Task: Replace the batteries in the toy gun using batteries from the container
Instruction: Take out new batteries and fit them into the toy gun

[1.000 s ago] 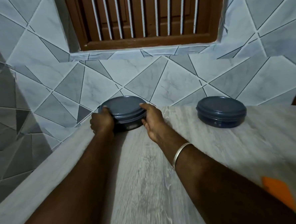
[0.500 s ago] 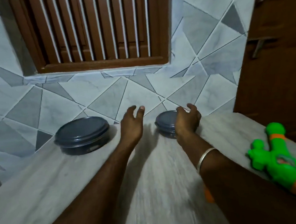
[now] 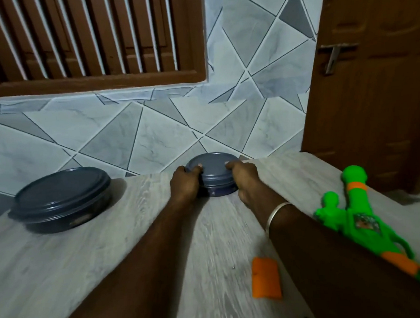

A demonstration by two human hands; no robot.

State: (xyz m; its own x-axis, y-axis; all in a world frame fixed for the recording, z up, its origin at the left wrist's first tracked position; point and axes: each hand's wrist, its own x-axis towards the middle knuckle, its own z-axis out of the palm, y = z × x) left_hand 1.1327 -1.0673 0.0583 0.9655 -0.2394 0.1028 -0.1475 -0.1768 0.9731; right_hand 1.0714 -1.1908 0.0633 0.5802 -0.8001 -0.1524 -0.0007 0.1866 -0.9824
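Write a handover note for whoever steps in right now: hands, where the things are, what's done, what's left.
Left hand and right hand both grip the blue-grey container by the wall, thumbs on its closed lid.
The second container stands closed on the left of the table; the toy gun lies at the right edge, an orange piece nearer the middle.
Done: nothing visible; no batteries in view.
Left: open the container, take batteries out, swap them into the gun.

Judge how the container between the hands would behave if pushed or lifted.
Low, wide and flat-based, the container probably slides rather than tips or rolls. Its smooth lid looks slippery, perhaps why the left hand and right hand grip opposite sides.
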